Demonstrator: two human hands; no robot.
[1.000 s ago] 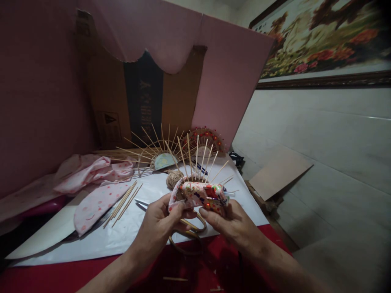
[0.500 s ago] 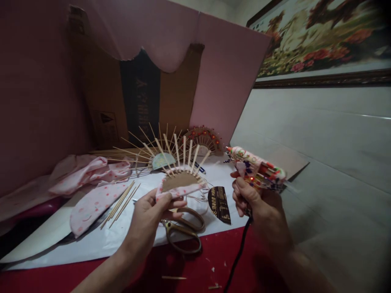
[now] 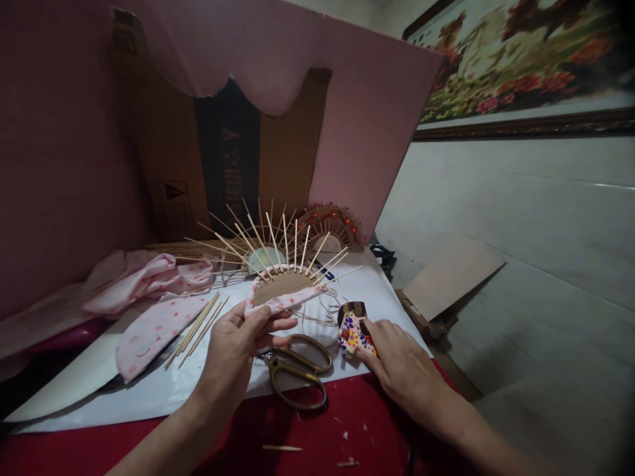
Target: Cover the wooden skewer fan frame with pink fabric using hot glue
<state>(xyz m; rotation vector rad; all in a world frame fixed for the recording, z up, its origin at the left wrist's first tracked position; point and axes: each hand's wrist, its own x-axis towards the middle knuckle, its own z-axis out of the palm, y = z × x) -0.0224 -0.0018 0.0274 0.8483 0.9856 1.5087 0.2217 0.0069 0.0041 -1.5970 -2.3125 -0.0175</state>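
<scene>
My left hand (image 3: 243,340) pinches the lower edge of a half-round cardboard piece (image 3: 285,287) rimmed with pink dotted fabric. Thin wooden sticks (image 3: 270,228) fan out from its curved edge. My right hand (image 3: 397,357) is closed around a hot glue gun (image 3: 353,336) with a flowered covering, held low over the white sheet. Behind the gun shows part of a dark printed half-round card (image 3: 356,308). Brass-coloured scissors (image 3: 317,377) lie between my hands, their blades hidden by my left hand. Several loose sticks (image 3: 193,330) lie left of that hand, beside a dotted fabric half-round (image 3: 156,337).
Behind stand a pale green half-round with sticks (image 3: 266,259) and a brown fan with red beads (image 3: 330,225). Crumpled pink fabric (image 3: 149,281) lies at left. A pink board with torn cardboard (image 3: 292,152) rises at the back. A beige panel (image 3: 454,277) leans at right.
My right hand has brought the glue gun down and left, from raised at the right to low over the dark card. The left hand's stick-edged piece has tilted slightly.
</scene>
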